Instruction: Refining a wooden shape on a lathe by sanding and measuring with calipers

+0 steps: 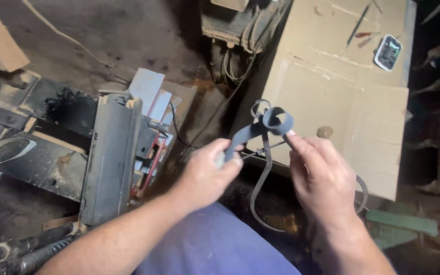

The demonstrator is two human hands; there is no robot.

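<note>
My left hand (207,173) pinches the lower end of a dark grey metal strip (260,127) whose top is rolled into a loop. My right hand (322,181) holds a thin metal spring caliper (260,188), its forefinger touching the strip's loop. One curved caliper leg hangs down between my hands; the other curves out behind my right wrist. The caliper's round spring head sits just behind the loop.
A flat cardboard sheet (342,91) covers a surface at right, with a screwdriver (366,34), a thin rod and a small tin (388,52) on it. A grey metal machine part (110,163) stands at left. Dark rods (21,252) lie at bottom left. Cables (240,56) hang at the back.
</note>
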